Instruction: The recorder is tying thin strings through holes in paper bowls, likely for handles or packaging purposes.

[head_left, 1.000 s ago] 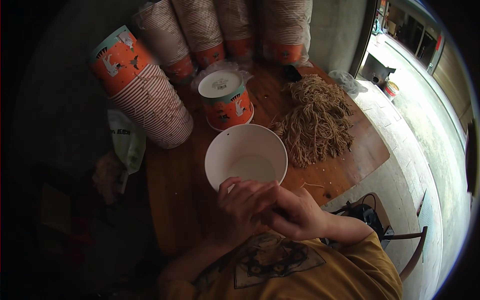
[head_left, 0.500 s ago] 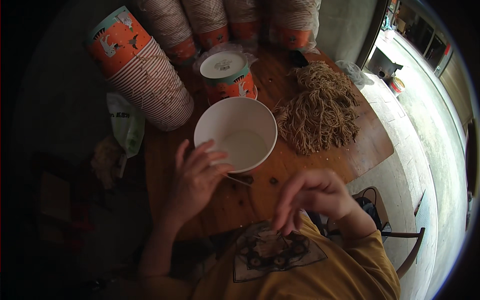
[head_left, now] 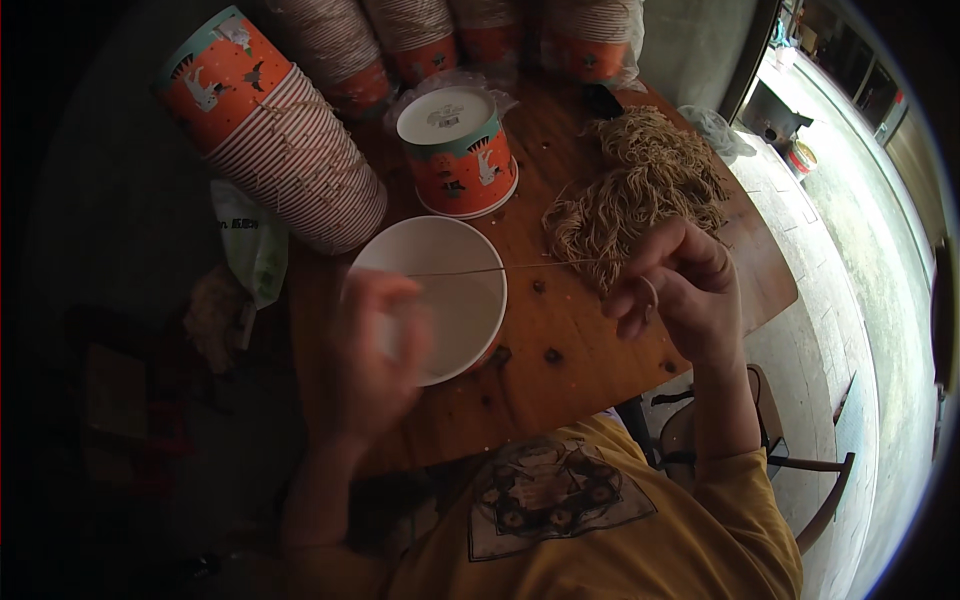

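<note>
A thread (head_left: 540, 266) runs from the blurred left grip (head_left: 382, 350), over the white tub (head_left: 470, 310), to the right grip (head_left: 690, 290), near the thread heap (head_left: 640, 190) on the table (head_left: 590, 345).

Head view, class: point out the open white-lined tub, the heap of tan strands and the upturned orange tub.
Open white-lined tub (head_left: 460, 308), head view: its inside.
Heap of tan strands (head_left: 643, 188), head view: its middle.
Upturned orange tub (head_left: 459, 165), head view: its printed side.

Open tub (head_left: 455, 315) on table (head_left: 560, 380); upturned tub (head_left: 460, 165) at its twelve o'clock, string pile (head_left: 645, 185) two o'clock, tub stack (head_left: 290, 160) eleven o'clock.
</note>
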The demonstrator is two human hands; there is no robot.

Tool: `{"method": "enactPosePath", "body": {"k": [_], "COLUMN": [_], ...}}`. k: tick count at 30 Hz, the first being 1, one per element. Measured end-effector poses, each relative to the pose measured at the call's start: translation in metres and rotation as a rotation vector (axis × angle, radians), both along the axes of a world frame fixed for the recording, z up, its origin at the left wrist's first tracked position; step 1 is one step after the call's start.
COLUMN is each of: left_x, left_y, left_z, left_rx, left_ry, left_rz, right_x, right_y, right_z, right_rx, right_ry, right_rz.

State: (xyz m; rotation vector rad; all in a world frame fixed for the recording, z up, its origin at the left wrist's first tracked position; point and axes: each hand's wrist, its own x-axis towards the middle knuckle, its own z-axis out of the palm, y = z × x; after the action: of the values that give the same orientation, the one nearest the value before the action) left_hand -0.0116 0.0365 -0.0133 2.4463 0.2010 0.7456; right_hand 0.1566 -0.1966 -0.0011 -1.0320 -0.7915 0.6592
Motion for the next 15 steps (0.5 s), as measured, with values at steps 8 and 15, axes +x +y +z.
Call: {"method": "enactPosePath", "body": {"k": [8,15], "left_x": [0.017,0.009], "left_y": [-0.031,-0.006], "left_z": [-0.011,0.005], "left_rx": [-0.169,-0.327], "left_ry": [0.339,0.462], "left_rz": [-0.13,-0.141], "right_x": [0.008,0.009], "right_y": [0.03,0.028], "right_z": [-0.011,-0.024], "right_rx": [0.407,0.373], "right_ry": [-0.023,0.088], "right_rz": [-0.121,0.026]}}
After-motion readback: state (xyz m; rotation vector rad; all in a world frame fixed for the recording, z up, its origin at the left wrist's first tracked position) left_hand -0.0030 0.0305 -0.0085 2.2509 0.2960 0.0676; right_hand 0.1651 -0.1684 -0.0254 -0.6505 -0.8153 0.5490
